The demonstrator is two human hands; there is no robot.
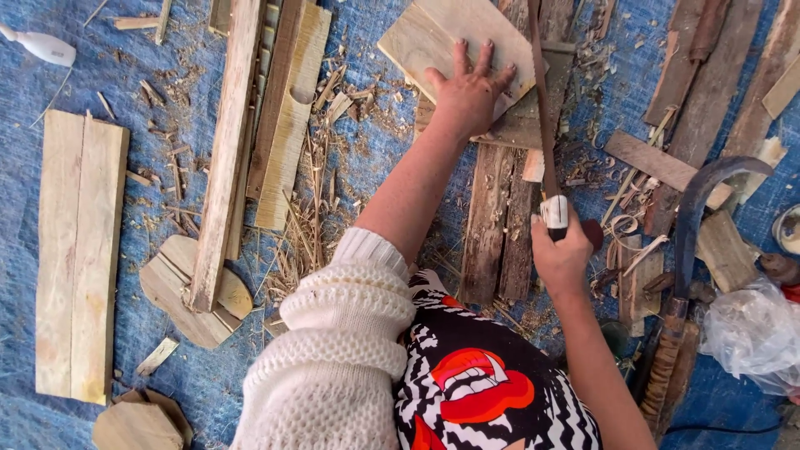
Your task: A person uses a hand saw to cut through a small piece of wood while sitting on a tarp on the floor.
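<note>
My left hand (468, 93) presses flat, fingers spread, on a pale wooden board (433, 37) that lies across darker planks (498, 221). My right hand (563, 254) grips the handle of a thin hand saw (542, 100); its narrow blade runs up along the right edge of the pale board. My left arm wears a white knitted sleeve (346, 333).
A blue tarp (133, 75) covers the ground, strewn with shavings. Long pale planks (225, 150) and a wide board (79, 250) lie at left, with rounded offcuts (179, 287). At right lie dark planks (708, 83), a curved sickle-like blade (696, 200) and a clear plastic bag (754, 333).
</note>
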